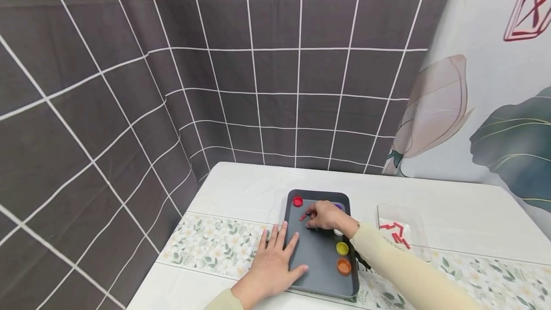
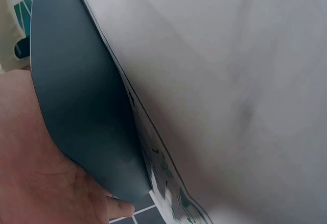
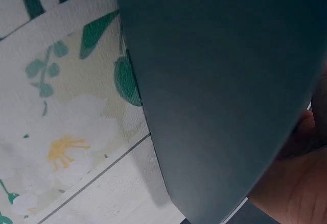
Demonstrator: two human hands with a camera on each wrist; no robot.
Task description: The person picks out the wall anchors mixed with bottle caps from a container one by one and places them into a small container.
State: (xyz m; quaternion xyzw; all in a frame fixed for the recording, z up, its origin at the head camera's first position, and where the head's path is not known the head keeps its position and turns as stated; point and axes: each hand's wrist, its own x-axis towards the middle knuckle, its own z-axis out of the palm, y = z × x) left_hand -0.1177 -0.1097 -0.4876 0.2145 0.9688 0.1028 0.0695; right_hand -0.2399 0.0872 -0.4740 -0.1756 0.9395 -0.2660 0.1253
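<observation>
A dark grey rectangular tray point(image 1: 317, 264) lies on the table. My left hand point(image 1: 273, 264) rests with spread fingers over its left edge; in the left wrist view part of that hand point(image 2: 46, 147) shows beside the dark tray side point(image 2: 84, 81). Over the tray's upper half, my right hand point(image 1: 327, 215) pinches a short red stick point(image 1: 303, 217) at its fingertips. Left of it is a small round red cup point(image 1: 298, 201). Down the tray's right side sit a yellow cup point(image 1: 342, 248) and an orange cup point(image 1: 344, 266); purple and white ones are partly hidden by my right hand.
Right of the tray stands a clear plastic box point(image 1: 419, 238) with several red sticks point(image 1: 400, 239) in it. A floral band point(image 1: 219, 243) crosses the white table point(image 1: 254, 183). Dark checked curtain point(image 1: 275, 75) hangs behind and to the left.
</observation>
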